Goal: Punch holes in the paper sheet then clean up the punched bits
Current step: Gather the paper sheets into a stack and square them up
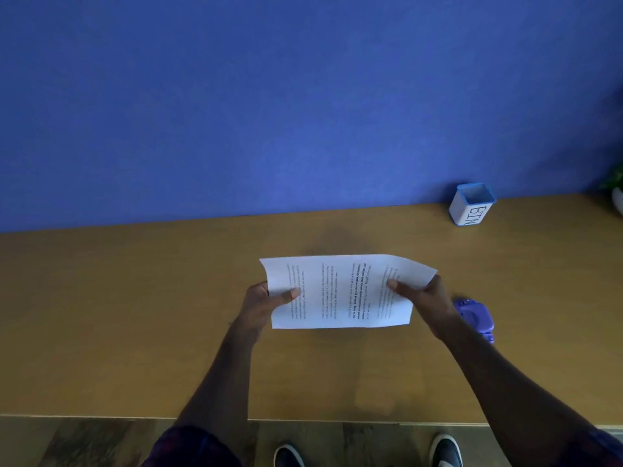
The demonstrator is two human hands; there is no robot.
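Pinched at both short edges, paper sheet [340, 293] held taut by left hand [266, 299] and right hand [421, 298], likely for aligning toward purple hole punch [475, 316]

Both bare arms are stretched forward and angled inward. The left hand [266, 299] is closed in a pinch, thumb laid on top and pointing right. The right hand [425, 296] is likewise pinched shut, thumb pointing left, wrist bent slightly.
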